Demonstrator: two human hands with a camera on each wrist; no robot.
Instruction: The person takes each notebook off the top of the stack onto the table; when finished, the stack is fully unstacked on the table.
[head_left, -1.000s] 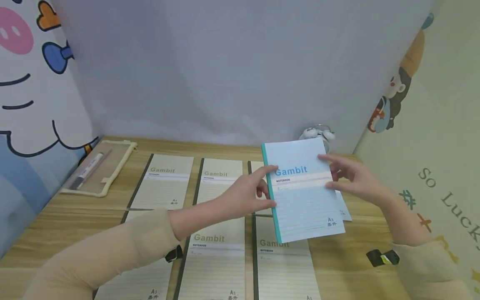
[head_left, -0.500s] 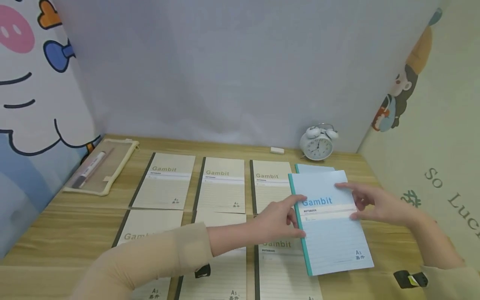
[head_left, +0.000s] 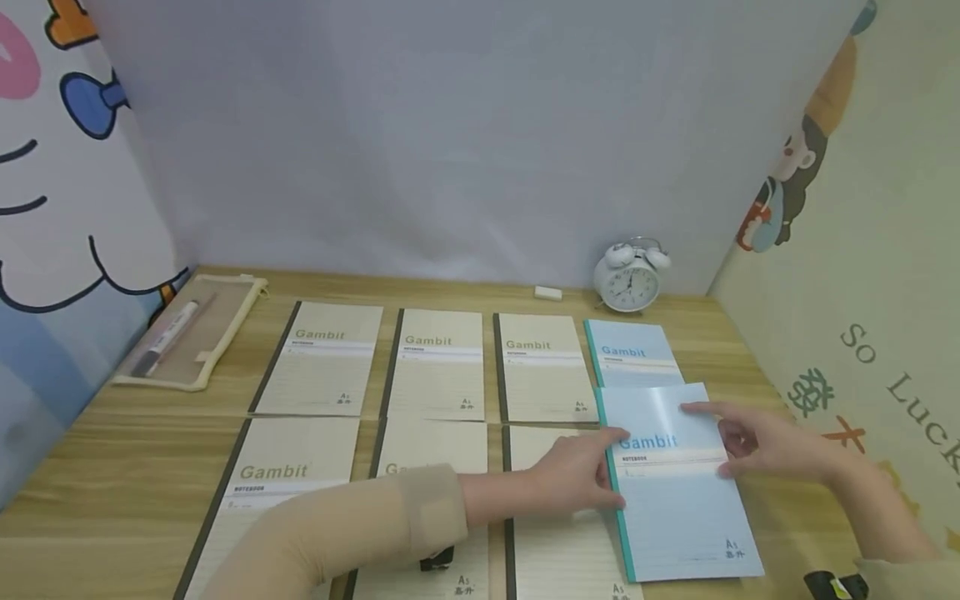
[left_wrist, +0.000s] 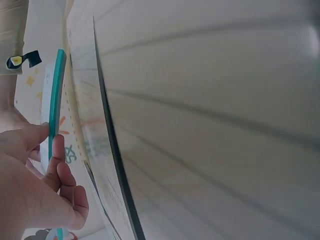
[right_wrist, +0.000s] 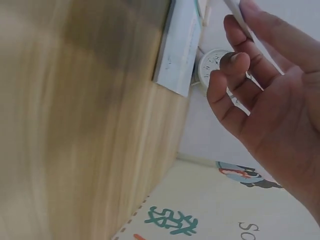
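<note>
A blue notebook with a teal spine (head_left: 678, 517) is held between both hands at the right of the head view. My left hand (head_left: 573, 475) pinches its spine edge; the left wrist view shows thumb and fingers on the teal spine (left_wrist: 57, 95). My right hand (head_left: 772, 437) pinches the opposite edge between thumb and fingers. In the right wrist view that hand (right_wrist: 280, 95) grips the thin edge above the wooden table. Another blue notebook (head_left: 633, 343) lies behind, its lower part hidden by the held one.
Several cream notebooks with dark spines, such as the back-left one (head_left: 318, 367), lie in two rows on the wooden table (head_left: 82, 475). A mesh pouch (head_left: 213, 333) with a marker is at the left. A white eraser (head_left: 548, 293) and white alarm clock (head_left: 630, 279) stand at the back.
Both hands have carried the blue notebook right and down toward the front right of the table. The blue notebook behind it, the eraser and the clock have come into view.
</note>
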